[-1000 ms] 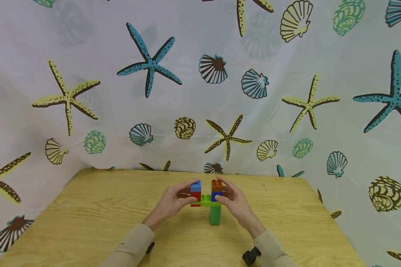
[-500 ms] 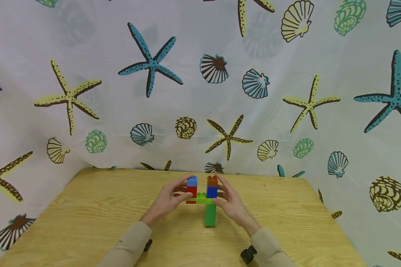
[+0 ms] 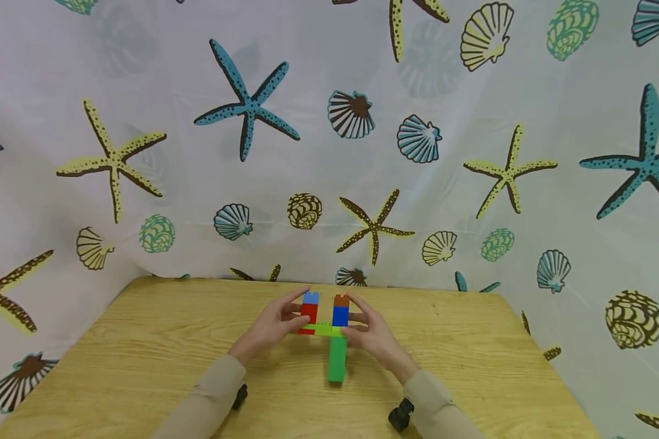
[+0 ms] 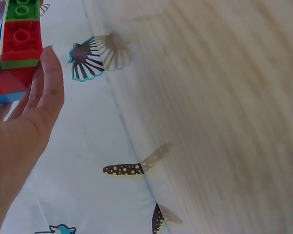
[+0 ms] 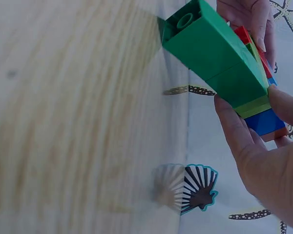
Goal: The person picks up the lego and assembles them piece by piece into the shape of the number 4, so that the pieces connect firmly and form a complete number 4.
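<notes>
Both hands hold one structure of toy building bricks, raised over the table. A lime green layer point(image 3: 324, 330) joins two stacks. On the left, a light blue brick point(image 3: 310, 298) tops a red brick point(image 3: 309, 312), with more red below the lime layer. My left hand point(image 3: 273, 321) grips this stack from the side. On the right, a brown brick point(image 3: 342, 300) sits on a blue brick point(image 3: 340, 316). My right hand point(image 3: 374, 336) grips that side near the lime layer. Beneath it extends a green column point(image 5: 219, 63), tilted, its hollow underside showing in the right wrist view.
The wooden table point(image 3: 159, 341) lies beneath the hands. A white curtain point(image 3: 307, 171) printed with starfish and shells hangs behind and at both sides. A black device point(image 3: 401, 414) is strapped at the right sleeve.
Both hands have carried the brick structure a little to the left. It has tipped, so the green column's lower end swings toward me and the top studs show less.
</notes>
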### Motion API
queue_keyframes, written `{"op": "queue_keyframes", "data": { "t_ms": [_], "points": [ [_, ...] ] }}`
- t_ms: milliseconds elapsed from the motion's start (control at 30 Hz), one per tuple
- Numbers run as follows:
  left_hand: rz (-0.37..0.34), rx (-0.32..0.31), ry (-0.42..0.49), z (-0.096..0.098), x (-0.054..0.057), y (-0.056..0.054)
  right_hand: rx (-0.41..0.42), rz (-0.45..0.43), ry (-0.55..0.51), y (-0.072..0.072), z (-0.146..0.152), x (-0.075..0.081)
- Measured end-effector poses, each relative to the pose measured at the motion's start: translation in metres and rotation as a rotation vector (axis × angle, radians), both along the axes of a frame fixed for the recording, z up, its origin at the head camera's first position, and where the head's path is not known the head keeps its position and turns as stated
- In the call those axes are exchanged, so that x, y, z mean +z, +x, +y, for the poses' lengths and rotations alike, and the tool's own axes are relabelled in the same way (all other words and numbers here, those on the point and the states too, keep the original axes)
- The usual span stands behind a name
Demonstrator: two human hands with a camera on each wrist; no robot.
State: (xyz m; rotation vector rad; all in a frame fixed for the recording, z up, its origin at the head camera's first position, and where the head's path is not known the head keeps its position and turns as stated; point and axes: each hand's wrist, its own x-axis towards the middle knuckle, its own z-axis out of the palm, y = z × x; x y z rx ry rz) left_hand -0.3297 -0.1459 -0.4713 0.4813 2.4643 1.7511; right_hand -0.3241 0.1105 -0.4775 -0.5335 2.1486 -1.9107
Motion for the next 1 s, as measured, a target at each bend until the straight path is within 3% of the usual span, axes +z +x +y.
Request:
{"op": "queue_keyframes", "data": {
  "t_ms": [200, 467, 600, 767, 1000],
  "points": [
    [-0.071, -0.037, 0.004, -0.004, -0.005, -0.003, 0.018, -0.103, -0.003, -0.003, -0.001, -0.006],
    [-0.202, 0.081, -0.03, 0.001, -0.016, -0.007, 0.04, -0.232, 0.057, -0.011, -0.002, -0.011],
    [-0.268, 0.123, -0.064, 0.006, -0.016, -0.008, 0.027, -0.257, 0.085, -0.015, -0.004, -0.013],
    [-0.261, 0.144, -0.123, 0.009, -0.014, -0.008, -0.009, -0.265, 0.102, -0.016, -0.005, -0.013],
    [-0.281, 0.119, -0.089, 0.009, -0.017, -0.006, -0.051, -0.267, 0.11, -0.013, -0.005, -0.017]
  ]
}}
